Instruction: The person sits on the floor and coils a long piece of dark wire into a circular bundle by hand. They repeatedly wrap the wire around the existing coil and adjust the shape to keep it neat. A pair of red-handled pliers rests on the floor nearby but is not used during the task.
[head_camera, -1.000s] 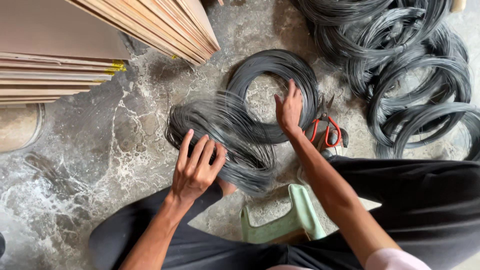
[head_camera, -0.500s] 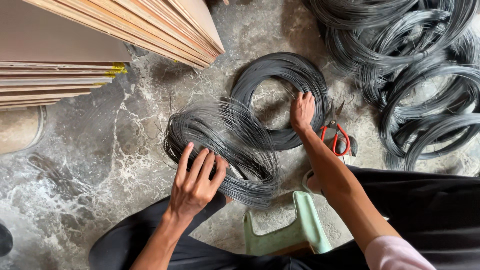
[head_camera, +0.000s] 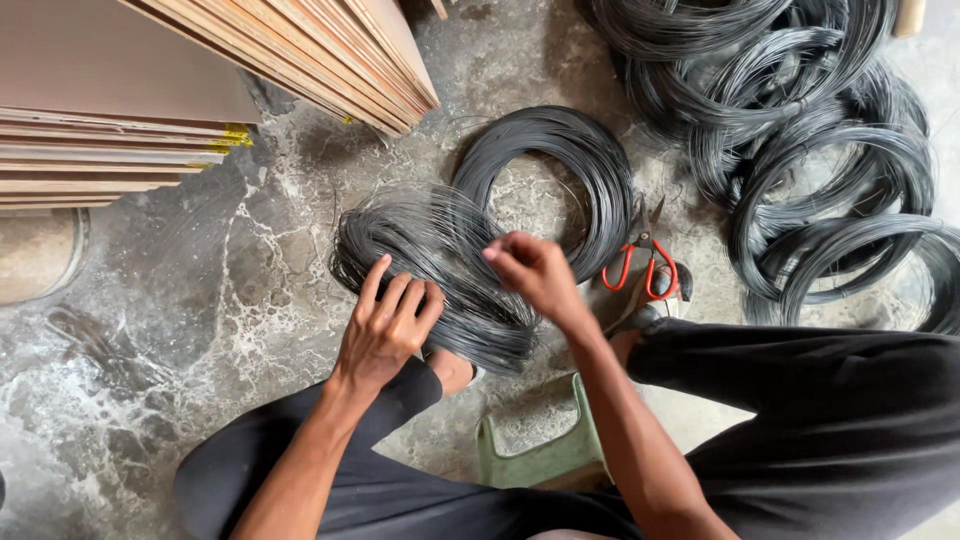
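Seated low, a person pressed the left hand (head_camera: 385, 325), fingers spread, on a wire bundle (head_camera: 440, 270) lying on the floor (head_camera: 180, 300); the right hand (head_camera: 535, 272) apparently pinched strands beside a coil (head_camera: 600, 170) and red-handled cutters (head_camera: 645, 265).

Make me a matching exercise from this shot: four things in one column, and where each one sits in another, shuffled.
Things:
1. loose wire bundle
2. red-handled cutters
3. stacked boards
4. green stool

Places:
A. top left of the view
B. under the left hand and right hand
C. between the person's legs
D. on the floor, right of the round wire coil

Pairs: 1-B, 2-D, 3-A, 4-C
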